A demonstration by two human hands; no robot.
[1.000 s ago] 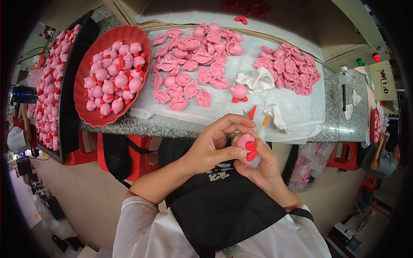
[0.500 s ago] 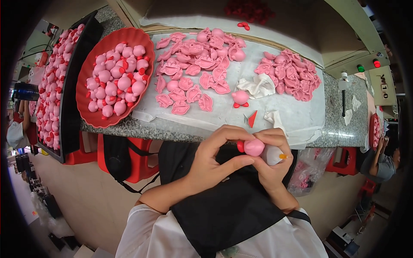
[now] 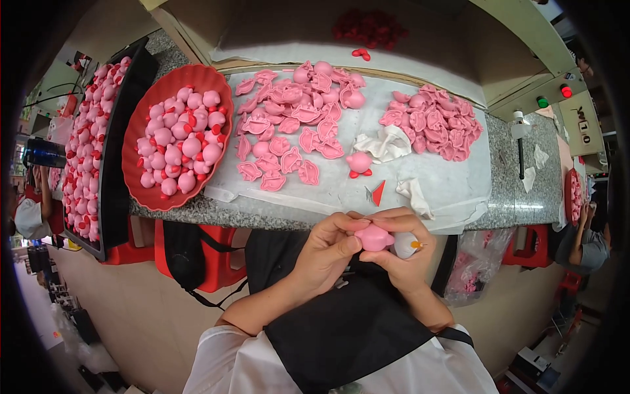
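Ten o'clock from the held pink toy (image 3: 375, 239), a black tray (image 3: 115, 177) of toys is standing well apart, with a red bowl (image 3: 177, 75) sitting nearer on that bearing. Loose pink pieces (image 3: 306, 113) are lying toward eleven. The left hand (image 3: 321, 262) is holding the toy from eight, its thumb and fingertips pinching the left end. The toy is hanging between both hands, on the six-o'clock side of the counter (image 3: 518, 210), its long axis pointing roughly nine to three. Just beside it at three, a white bottle (image 3: 401, 245) is aiming its orange tip (image 3: 419, 244) away from the toy. The right hand (image 3: 408, 270) is cradling that bottle from four while its thumb and forefinger are clamping the toy's right side, so neither hand is lying nearer; its lower fingers are hiding from view.
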